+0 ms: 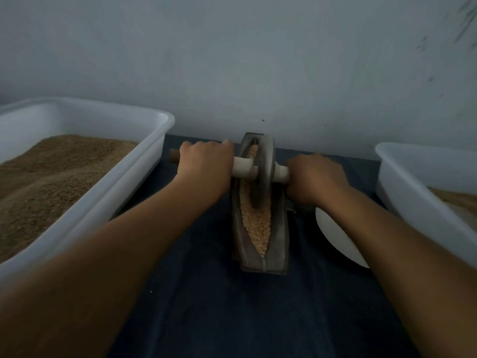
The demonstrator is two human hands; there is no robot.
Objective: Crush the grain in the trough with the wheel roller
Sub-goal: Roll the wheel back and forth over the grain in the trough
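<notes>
A narrow boat-shaped metal trough point(278, 236) lies lengthwise on the dark cloth, its groove filled with pale tan grain point(256, 223). The grey wheel roller point(262, 171) stands upright in the groove, toward the far half. A wooden axle point(244, 167) runs through the wheel's hub. My left hand point(206, 161) grips the axle left of the wheel, with the axle's end showing past it. My right hand point(315, 177) grips the axle on the right, close to the hub. Both arms reach forward.
A large white tub point(144, 161) holding brown meal sits on the left. Another white tub point(402, 177) stands at the right edge. A white plate point(335, 236) lies partly under my right forearm. A grey wall closes the space just behind the trough.
</notes>
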